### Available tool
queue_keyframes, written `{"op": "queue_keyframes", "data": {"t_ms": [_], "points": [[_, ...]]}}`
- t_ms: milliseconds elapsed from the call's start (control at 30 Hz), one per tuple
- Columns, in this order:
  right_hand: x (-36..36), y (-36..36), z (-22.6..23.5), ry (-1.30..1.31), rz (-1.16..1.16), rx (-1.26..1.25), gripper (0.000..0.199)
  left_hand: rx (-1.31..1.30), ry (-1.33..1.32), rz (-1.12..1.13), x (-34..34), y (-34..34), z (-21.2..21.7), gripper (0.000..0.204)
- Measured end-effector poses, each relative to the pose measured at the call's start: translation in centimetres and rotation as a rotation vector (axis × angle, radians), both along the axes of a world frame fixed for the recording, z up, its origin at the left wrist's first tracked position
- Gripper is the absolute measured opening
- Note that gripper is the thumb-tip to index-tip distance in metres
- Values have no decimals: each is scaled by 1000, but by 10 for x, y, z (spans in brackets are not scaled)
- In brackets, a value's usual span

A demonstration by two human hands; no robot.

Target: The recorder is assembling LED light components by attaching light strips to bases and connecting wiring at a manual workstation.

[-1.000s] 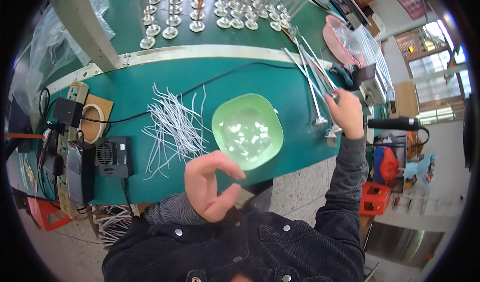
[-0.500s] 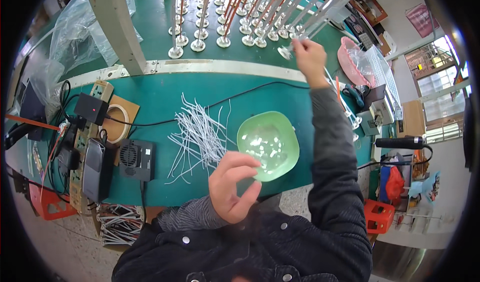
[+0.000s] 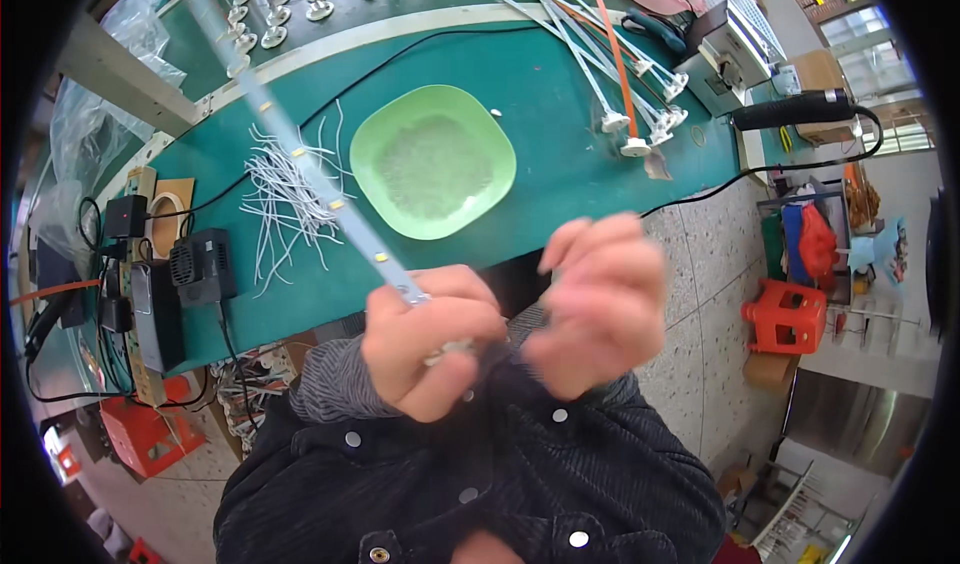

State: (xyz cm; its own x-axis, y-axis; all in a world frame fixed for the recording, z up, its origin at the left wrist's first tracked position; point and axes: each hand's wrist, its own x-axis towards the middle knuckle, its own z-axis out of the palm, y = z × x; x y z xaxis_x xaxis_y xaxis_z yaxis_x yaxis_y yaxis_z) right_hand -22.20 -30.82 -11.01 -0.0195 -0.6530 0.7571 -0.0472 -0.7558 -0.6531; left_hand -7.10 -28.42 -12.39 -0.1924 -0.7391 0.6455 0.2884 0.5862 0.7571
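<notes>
My left hand [image 3: 430, 349] is closed around the lower end of a long, pale LED strip [image 3: 316, 177] with yellow chips, which slants up to the far left. A small white piece [image 3: 450, 352] shows between its thumb and fingers. Close by on the right, my right hand [image 3: 600, 309] is raised with its fingers curled; motion smears it, and whether it holds anything cannot be made out. Beyond both hands sits a green bowl [image 3: 490, 149] with whitish, translucent contents. A loose bunch of thin white wires [image 3: 285, 199] lies left of the bowl.
Several strips with white round ends [image 3: 635, 147] lie at the table's far right. Upright strips on round bases [image 3: 320, 10] stand at the back. Adapters [image 3: 203, 264] and cables fill the left side. A black-handled tool [image 3: 790, 111] juts over the right edge.
My right hand has come back from the far rack to beside my left hand. An LED strip is now in my left hand, which was a loose curl before. The view has shifted right.
</notes>
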Motion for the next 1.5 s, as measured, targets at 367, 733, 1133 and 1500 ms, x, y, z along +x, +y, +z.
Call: {"op": "queue_keyframes", "data": {"t_ms": [367,733,1133,1500], "points": [[-24,4,-2,195,105,-322,26,262,-83,-7,-22,16,-8,60],[-31,2,-2,258,200,-195,31,-51,-356,43,-11,-4,9,63],[3,-85,-39,966,91,52,14,-81,118,689,-4,4,-10,57],[17,-99,-43,1238,259,185,7,-76,17,668,25,6,-22,53]]}}
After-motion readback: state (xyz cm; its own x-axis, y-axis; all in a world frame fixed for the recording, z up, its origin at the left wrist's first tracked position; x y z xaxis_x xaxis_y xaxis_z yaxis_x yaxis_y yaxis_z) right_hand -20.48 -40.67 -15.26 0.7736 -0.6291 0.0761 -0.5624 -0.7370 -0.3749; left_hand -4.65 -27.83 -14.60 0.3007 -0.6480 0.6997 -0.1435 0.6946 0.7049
